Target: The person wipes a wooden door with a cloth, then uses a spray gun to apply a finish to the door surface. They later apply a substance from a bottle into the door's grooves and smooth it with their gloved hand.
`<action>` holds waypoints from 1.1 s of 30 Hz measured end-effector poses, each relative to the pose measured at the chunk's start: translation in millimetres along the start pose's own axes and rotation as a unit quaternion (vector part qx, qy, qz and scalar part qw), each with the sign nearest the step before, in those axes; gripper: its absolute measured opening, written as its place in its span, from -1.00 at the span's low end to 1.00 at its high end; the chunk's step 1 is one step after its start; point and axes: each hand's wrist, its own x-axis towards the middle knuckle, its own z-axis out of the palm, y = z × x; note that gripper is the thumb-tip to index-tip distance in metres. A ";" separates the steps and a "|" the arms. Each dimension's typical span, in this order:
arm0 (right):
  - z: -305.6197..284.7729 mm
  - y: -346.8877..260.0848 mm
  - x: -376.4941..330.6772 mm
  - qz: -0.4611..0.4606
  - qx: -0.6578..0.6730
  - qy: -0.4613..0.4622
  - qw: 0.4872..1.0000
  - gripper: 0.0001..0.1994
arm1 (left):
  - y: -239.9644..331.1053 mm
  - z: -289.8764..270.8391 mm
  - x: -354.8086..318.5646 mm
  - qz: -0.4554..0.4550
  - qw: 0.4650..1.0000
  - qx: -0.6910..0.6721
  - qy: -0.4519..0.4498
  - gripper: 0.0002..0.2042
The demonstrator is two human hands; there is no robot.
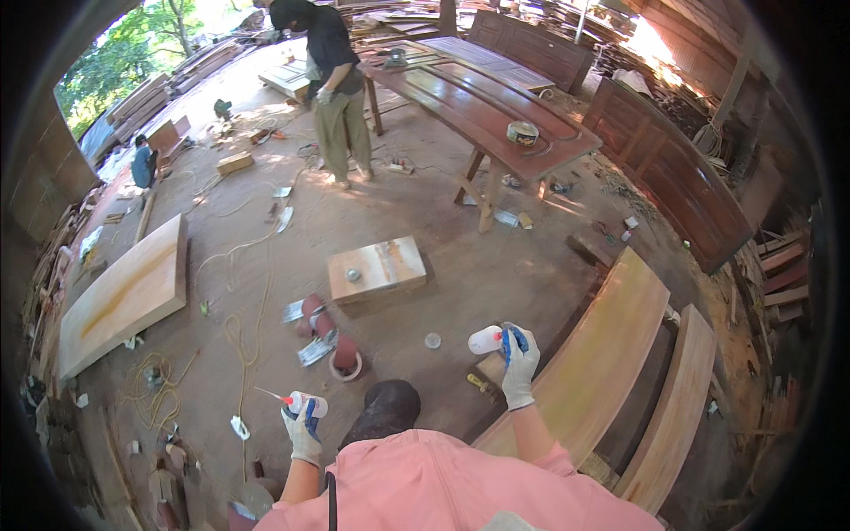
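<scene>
Open dirt floor is lying between the left hand and right hand. Sandpaper rolls and a wooden block are crowding farther ahead; long planks are walling the right.

Dusty dirt floor, long reddish door panel on trestles, stacked planks (pale wood), sunlit trees beyond

Two gloved hands — left, right. Two white bottles — one in the left, one in the right. Three sandpaper rolls on the floor. One wooden block. One tin on the bench. One other person.
</scene>
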 end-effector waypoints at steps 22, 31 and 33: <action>94.7 14.7 568.2 -0.157 -0.144 -0.014 0.977 -0.82 | -72.2 567.5 277.0 0.059 0.960 0.155 -0.226 -0.35; 204.3 90.7 856.3 -0.206 -0.164 -0.205 0.943 -0.82 | -151.3 663.0 229.6 0.046 0.997 0.060 0.013 -0.34; 230.7 105.6 908.7 -0.230 -0.158 -0.213 0.937 -0.82 | -150.0 687.8 198.7 0.044 0.996 0.069 0.039 -0.35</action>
